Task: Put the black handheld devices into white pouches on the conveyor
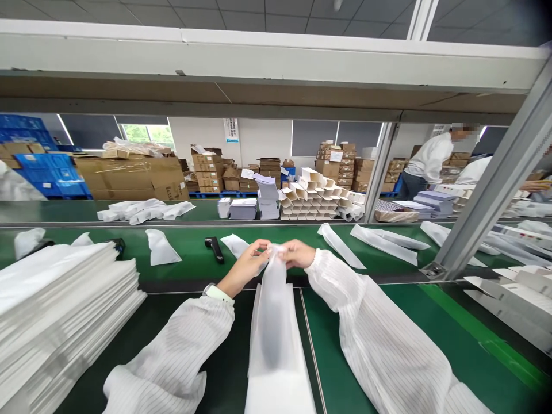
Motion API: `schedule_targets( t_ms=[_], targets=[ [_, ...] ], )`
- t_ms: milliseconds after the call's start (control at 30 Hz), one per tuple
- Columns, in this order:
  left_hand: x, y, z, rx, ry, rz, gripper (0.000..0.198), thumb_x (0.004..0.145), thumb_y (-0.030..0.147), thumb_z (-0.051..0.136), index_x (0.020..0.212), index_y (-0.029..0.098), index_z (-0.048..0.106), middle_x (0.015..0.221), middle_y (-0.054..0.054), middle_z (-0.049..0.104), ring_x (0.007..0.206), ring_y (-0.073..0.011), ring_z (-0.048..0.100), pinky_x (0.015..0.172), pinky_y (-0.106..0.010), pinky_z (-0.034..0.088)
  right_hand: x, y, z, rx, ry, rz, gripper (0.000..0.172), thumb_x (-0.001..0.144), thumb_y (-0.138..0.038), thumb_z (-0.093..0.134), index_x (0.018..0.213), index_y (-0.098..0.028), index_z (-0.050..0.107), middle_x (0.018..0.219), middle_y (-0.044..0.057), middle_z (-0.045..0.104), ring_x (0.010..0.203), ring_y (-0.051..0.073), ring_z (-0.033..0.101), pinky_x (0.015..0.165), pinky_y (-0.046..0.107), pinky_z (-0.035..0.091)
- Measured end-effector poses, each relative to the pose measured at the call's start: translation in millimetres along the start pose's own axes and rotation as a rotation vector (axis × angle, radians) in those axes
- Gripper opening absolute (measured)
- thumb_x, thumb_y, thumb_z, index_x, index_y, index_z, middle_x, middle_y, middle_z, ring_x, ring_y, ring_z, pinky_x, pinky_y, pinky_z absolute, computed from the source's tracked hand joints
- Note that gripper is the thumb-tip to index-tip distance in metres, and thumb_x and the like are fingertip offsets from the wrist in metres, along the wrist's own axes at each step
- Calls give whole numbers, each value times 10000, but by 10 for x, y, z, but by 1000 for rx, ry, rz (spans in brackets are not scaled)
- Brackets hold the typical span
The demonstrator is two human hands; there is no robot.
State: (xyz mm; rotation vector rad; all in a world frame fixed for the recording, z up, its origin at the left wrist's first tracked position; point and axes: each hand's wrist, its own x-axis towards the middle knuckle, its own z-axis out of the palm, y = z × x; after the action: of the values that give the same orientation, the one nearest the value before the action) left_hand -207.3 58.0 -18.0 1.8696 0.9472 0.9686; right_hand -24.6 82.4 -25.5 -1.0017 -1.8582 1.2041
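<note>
Straight ahead, a translucent white bag (273, 305) hangs upright with a dark, elongated shape showing through it; I cannot make out what that is. My left hand (255, 255) pinches the bag's top edge from the left. From the other side, my right hand (298, 254) is closed on the same edge, fingertips near those of the left. Beneath the bag lies a stack of flat white sleeves (280, 394) on the green work surface. A black handheld device (214, 250) rests on the green belt beyond my left hand, beside a filled-looking white pouch (235, 245).
A tall stack of white sheets (64, 310) stands at the left. White pouches (338, 246) lie along the green belt (297, 230). Open white boxes (310, 198) are piled behind it. A metal post (495, 184) slants at right, near another person (431, 158).
</note>
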Motion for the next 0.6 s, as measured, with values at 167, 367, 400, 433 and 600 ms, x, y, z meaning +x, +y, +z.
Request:
schedule_targets(
  t_ms=[167,367,400,433,600],
  targets=[
    [-26,-165,-96,202,-346,-289,516,621,517,538,1020,196,474,823,-24,496,693,-138,472,592,-224,358,128,-17,-661,-214,542,-76,494,708,-562,359,856,-124,533,798,79,570,794,233,514,670,350,414],
    [-14,-361,-100,291,-446,-261,379,449,402,681,699,145,554,657,13,469,611,-140,441,536,-219,310,65,207,-836,-431,703,-49,369,722,-294,467,1068,-167,461,1008,102,515,977,275,432,837,422,301],
    [-9,-369,-99,297,-437,-250,360,471,401,665,692,144,544,649,16,459,603,-138,435,530,-218,300,50,259,-783,-446,698,-43,431,702,-263,499,1118,-183,424,1082,103,476,1035,280,392,862,431,278],
    [-4,-371,-101,301,-430,-241,338,498,404,644,679,142,534,635,18,449,594,-135,427,523,-218,290,37,303,-720,-458,689,-41,487,682,-241,528,1149,-195,398,1150,104,427,1093,286,335,886,441,249],
    [17,-360,-112,302,-411,-203,280,576,400,580,604,138,485,579,29,404,548,-117,386,492,-213,245,-12,371,-281,-437,500,-78,307,744,-278,476,1034,-184,511,1041,98,522,1031,233,420,862,403,315]
  ],
)
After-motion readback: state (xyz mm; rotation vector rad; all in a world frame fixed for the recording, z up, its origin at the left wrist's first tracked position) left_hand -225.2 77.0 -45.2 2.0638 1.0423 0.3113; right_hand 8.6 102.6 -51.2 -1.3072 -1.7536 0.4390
